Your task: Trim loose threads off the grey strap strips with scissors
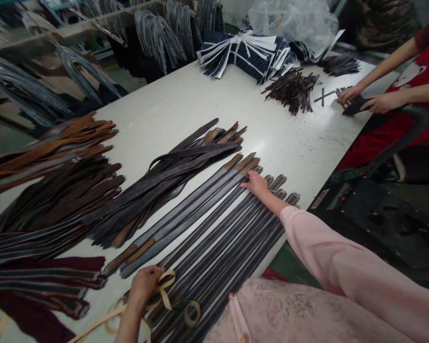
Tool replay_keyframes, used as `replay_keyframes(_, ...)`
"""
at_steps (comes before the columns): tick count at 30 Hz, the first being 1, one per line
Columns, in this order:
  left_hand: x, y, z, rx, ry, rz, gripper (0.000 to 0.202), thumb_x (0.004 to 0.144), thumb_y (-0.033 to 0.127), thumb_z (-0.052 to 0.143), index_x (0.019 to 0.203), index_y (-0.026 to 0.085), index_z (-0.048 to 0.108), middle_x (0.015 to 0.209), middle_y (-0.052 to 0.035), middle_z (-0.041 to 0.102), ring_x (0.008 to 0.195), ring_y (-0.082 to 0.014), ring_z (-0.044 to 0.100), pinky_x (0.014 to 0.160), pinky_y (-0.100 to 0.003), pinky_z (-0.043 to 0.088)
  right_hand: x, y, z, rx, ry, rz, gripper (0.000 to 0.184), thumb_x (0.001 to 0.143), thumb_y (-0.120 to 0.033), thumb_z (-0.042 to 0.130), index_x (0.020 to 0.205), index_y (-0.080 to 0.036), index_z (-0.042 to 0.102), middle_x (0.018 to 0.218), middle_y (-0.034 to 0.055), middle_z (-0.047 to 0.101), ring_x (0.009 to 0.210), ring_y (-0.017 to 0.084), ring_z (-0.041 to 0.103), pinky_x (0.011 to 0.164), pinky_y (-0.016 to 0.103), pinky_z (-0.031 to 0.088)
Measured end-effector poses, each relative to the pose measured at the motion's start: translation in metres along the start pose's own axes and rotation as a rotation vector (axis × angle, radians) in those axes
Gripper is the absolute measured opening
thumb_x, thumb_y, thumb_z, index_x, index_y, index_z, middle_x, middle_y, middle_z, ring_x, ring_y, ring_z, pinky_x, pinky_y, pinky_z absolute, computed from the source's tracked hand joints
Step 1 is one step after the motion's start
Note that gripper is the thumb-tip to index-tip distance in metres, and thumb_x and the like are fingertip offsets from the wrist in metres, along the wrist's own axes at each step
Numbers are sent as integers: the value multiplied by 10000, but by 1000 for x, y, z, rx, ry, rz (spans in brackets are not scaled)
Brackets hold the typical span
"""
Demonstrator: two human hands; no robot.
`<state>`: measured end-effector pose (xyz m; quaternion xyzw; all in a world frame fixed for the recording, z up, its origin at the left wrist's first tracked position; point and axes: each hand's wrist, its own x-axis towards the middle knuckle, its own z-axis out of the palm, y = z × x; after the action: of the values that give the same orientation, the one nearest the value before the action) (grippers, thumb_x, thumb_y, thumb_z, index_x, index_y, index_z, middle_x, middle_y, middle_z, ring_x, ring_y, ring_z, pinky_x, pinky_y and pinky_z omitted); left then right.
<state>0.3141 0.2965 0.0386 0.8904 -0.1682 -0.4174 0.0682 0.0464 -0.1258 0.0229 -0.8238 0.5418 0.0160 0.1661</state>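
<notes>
Long dark strips (214, 247) lie side by side across the white table, running from lower left to upper right. Near their far ends, my right hand (255, 185) is closed, fingertips pinching the end of one dark strip. My left hand (145, 283) is closed at the near end of the strips, its fingertips partly hidden. A curled tan ribbon (166, 288) hangs beside the left fingers, and more of it trails under the wrist. Just beyond both hands lie wider grey strips (196, 209) with brown ends. Past them sits a loose pile of dark grey straps (171, 171).
Brown and maroon strap bundles (57, 190) cover the table's left end. Tied navy fabric (250, 52) and short dark pieces (293, 90) sit at the back. Across the right corner, another person's hands (375, 102) hold a black tool. Grey strips (157, 38) hang from a rail.
</notes>
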Motion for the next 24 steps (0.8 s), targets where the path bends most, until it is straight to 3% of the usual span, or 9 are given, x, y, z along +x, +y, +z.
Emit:
replay_keyframes(4,5,5,0,92,-4,-6,276,630,445,529,512,196,549,388,18,520,424,-144,495,458,-248,334,-25,-34,-1,-48,44,0,319,779,-406,505,1027,-208,474,1012,82,565,937,216,529,727,312,406)
replay_keyframes(8,8,-3,3,39,28,5,273,619,443,545,514,191,540,375,19,504,416,-146,496,456,-251,336,-67,-86,20,-24,-165,-129,226,824,-346,423,933,-211,567,906,72,627,901,195,564,735,282,406)
replay_keyframes(11,0,-14,2,-77,17,48,310,619,480,544,535,182,532,378,36,475,392,-121,450,439,-239,325,-88,-109,36,-27,-259,-135,232,804,-344,441,885,-205,608,892,79,644,876,195,583,709,272,420)
replay_keyframes(15,-21,-39,-11,-331,-118,204,375,592,538,569,562,170,504,401,66,428,393,-81,380,425,-210,297,-92,-111,41,-31,-248,-131,225,783,-350,464,861,-213,626,902,73,652,885,193,583,711,265,424)
replay_keyframes(17,-31,-57,-21,-344,-156,239,365,598,528,574,586,169,506,419,66,438,411,-81,384,430,-205,299,-91,-109,41,-33,-235,-130,223,772,-356,474,841,-212,629,890,68,653,880,192,582,704,259,422)
replay_keyframes(24,-40,-120,-57,23,24,297,222,610,401,538,615,180,550,523,34,534,552,-133,479,531,-227,351,-97,-114,46,-54,-235,-105,325,675,-509,557,778,-207,611,839,51,643,828,191,581,658,251,414)
